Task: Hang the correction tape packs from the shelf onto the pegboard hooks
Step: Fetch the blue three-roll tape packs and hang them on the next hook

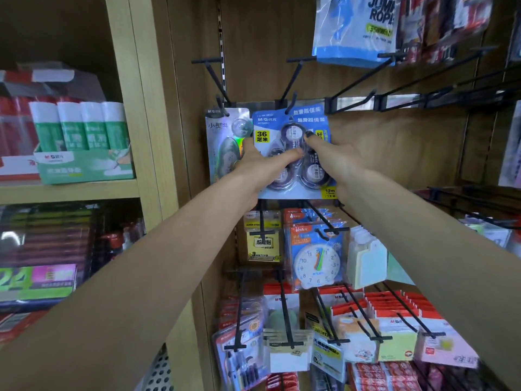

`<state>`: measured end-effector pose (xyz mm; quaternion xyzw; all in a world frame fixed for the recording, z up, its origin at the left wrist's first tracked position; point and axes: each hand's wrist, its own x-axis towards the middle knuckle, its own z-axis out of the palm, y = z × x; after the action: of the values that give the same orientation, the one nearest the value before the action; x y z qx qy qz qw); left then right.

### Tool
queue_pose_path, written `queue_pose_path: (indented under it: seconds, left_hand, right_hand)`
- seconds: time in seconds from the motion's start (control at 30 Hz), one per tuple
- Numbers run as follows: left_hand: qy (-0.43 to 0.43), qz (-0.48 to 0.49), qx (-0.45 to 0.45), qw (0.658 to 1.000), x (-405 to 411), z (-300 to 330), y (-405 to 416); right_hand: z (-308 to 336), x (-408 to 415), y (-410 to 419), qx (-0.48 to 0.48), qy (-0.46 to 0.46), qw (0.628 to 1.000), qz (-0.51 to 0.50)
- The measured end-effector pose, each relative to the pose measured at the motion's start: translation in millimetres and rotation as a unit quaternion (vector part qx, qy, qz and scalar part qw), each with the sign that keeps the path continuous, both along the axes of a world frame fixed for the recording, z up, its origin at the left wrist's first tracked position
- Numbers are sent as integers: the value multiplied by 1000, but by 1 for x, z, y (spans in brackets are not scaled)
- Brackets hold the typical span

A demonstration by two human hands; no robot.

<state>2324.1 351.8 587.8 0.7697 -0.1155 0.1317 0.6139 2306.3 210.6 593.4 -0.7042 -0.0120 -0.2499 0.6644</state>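
Head view showed a blue cardboard blister pack of correction tapes [293, 153] held up against the brown wooden pegboard panel [380, 153]. Its card carried a yellow label reading 36, white print along the top and three clear, rounded tape dispensers under the plastic bubble. The hanging hole at the top edge sat at the upturned tip of a black metal peg hook [293, 101], and a second card of the same print showed just behind it. Both hands gripped the pack. The left hand [259, 162] held its left edge, thumb laid across the front over the dispensers, the other fingers hidden behind the card. The right hand [335, 162] held the right edge, its dark-nailed thumb pressed on the upper dispenser, the rest of its fingers also behind the card. Both bare forearms reached up and forward from the lower corners of the view.

Just to the left, touching the blue pack, a silvery holographic correction tape pack [225, 142] hung on the neighbouring hook. Lower hooks carried a blue toy clock pack [317, 261] and yellow sticky-note packs [262, 244]. On the wooden shelf [70, 190] at left stood a green box of glue sticks [84, 142].
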Motion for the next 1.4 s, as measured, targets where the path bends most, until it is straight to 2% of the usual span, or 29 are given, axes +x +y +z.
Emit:
queue_pose_path:
  seconds: [0.13,0.3,0.53,0.77,1.0,1.4]
  left_hand:
    - [8,-2,-2,1000,3,1,-3]
    - [-27,-24,-41,998,0,-3,-4]
    - [-88,-64,-75,991,-32,-14,17]
    - [-142,-69,-81,984,-47,-11,20]
    - [-165,-71,-90,980,-53,-10,19]
    - [-143,-39,-60,987,-44,0,17]
  right_hand:
    - [0,1,-3,-10,12,1000,-12]
    - [-7,-9,-6,-35,-8,999,-35]
    - [-31,-34,-15,-92,-107,989,53]
    - [-25,-43,-12,-37,-159,983,89]
    - [-23,-51,-11,-49,-180,980,73]
    - [-16,-40,-7,3,-141,988,57]
